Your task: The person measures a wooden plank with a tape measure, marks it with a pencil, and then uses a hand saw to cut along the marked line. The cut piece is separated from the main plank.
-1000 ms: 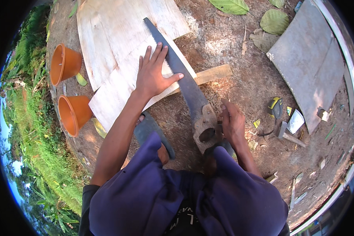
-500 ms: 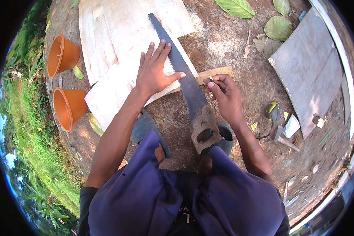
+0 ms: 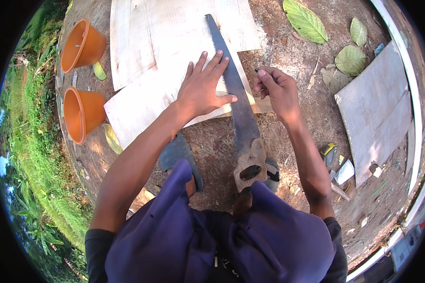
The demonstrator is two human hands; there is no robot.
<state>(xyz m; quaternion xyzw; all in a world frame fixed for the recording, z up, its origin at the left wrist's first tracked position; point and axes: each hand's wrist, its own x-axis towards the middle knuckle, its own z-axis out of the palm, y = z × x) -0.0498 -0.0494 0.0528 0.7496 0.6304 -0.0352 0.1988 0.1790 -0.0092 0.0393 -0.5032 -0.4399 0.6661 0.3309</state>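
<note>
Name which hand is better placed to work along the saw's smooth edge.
Probably the right hand: it's on that side, pinching a small dark thing; the left hand rests on saw and board.

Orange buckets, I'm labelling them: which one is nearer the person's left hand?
The lower bucket in view; the upper bucket, nearer the picture's top, is farther from the left hand.
</note>
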